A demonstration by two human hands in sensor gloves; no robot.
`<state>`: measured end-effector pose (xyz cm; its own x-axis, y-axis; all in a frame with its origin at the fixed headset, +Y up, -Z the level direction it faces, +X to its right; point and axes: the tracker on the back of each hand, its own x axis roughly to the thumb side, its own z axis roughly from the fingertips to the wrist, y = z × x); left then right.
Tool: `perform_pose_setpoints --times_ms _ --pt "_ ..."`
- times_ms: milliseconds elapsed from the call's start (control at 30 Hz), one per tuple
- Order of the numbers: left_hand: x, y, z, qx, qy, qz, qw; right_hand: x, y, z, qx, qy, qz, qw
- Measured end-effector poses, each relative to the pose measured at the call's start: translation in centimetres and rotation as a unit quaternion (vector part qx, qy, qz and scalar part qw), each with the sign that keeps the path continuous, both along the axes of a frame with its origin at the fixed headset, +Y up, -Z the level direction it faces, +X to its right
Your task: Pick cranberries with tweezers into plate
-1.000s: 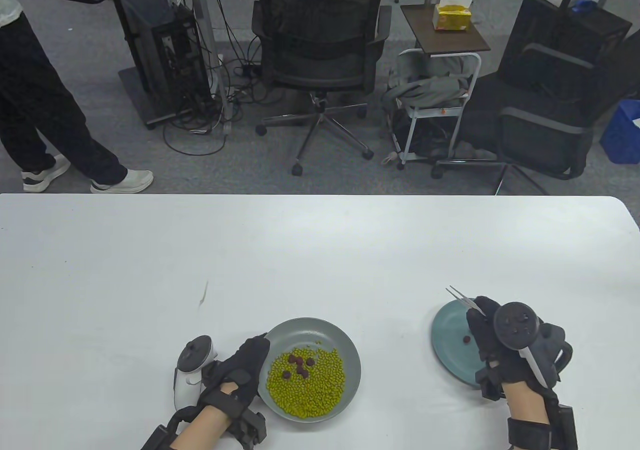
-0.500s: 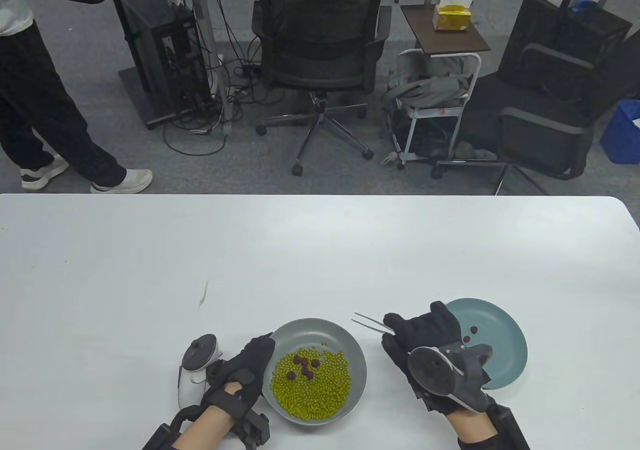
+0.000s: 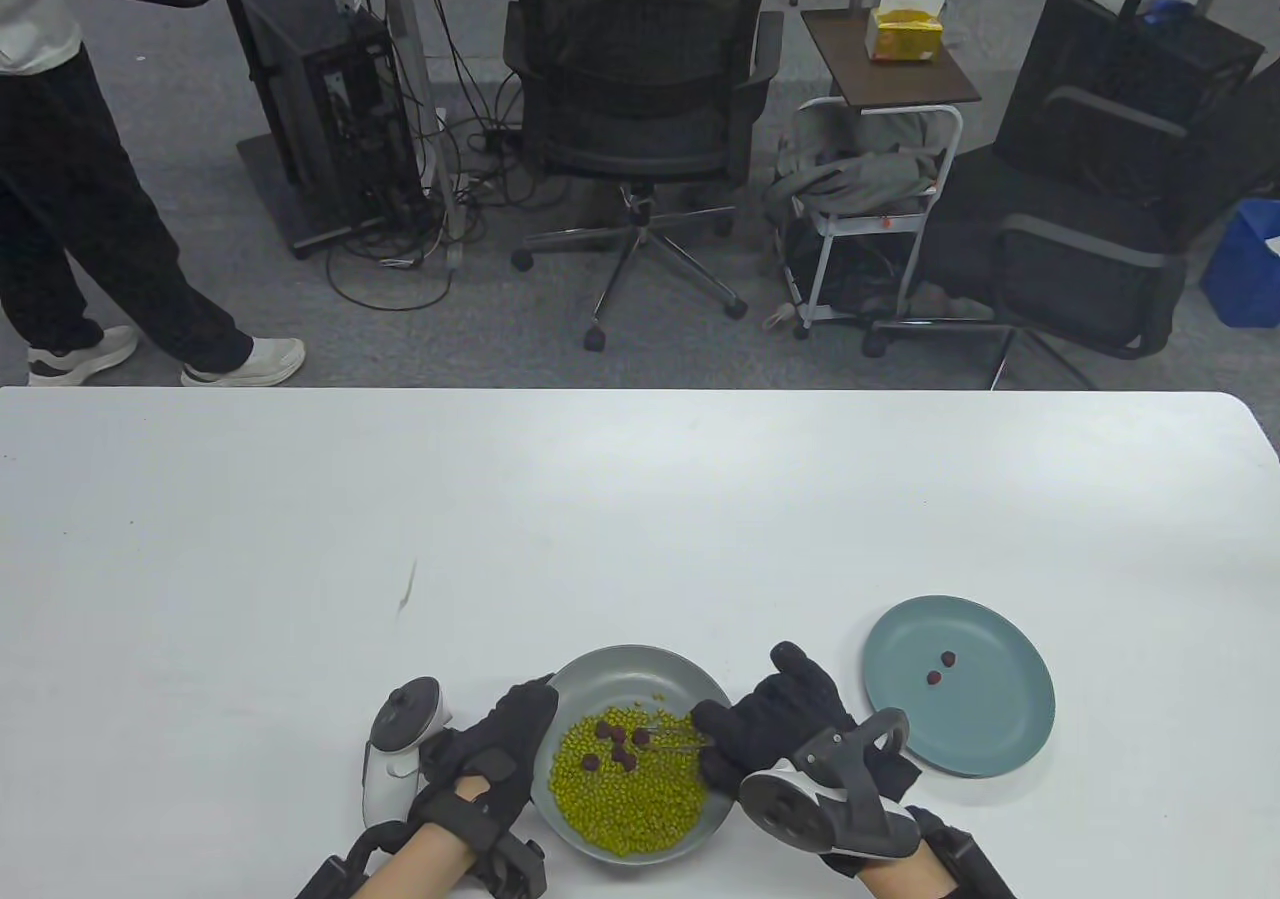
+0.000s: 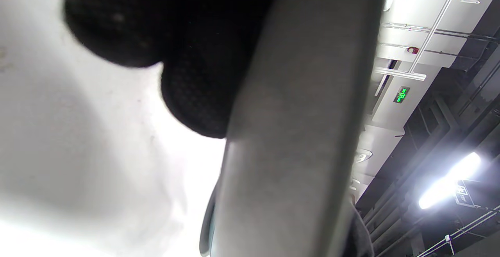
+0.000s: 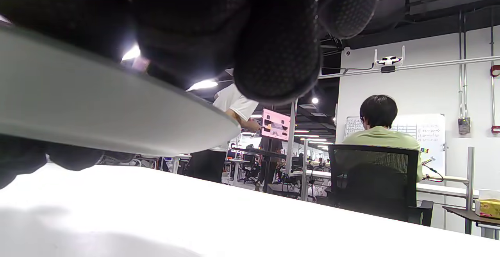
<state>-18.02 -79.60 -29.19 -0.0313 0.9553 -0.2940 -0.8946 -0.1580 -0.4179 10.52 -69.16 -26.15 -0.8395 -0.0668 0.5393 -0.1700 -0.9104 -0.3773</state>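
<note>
A grey bowl (image 3: 690,677) near the table's front edge holds green peas with several dark cranberries (image 3: 612,742) on top. My left hand (image 3: 498,754) holds the bowl's left rim; its fingers (image 4: 203,89) press the bowl's outer wall (image 4: 297,132) in the left wrist view. My right hand (image 3: 775,724) holds metal tweezers (image 3: 672,736) over the bowl's right side, with the tips among the cranberries. A blue plate (image 3: 985,739) to the right holds two cranberries (image 3: 940,667). The right wrist view shows only my fingers (image 5: 273,54) above the bowl's rim (image 5: 117,112).
The white table (image 3: 640,499) stretches far behind the bowl and plate. Beyond its far edge are an office chair (image 3: 640,109), a small cart (image 3: 870,199) and a standing person (image 3: 60,189).
My right hand has swung left from the blue plate to the bowl and lowered the tweezers' tips into the cranberries. A second cranberry lies on the plate. The bowl and left hand shifted slightly right.
</note>
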Motion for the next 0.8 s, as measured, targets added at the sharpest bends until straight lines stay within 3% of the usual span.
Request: perform_pose_setpoints --times_ms 533,800 --pt "-0.2 -0.4 -0.1 0.0 0.003 -0.015 1.0 -0.5 -1.1 -0.3 -0.01 -0.023 0.023 0.999" --pt "-0.2 -0.4 -0.1 -0.002 0.003 -0.012 1.0 -0.4 -1.3 -0.4 -0.004 -0.02 -0.007 1.0"
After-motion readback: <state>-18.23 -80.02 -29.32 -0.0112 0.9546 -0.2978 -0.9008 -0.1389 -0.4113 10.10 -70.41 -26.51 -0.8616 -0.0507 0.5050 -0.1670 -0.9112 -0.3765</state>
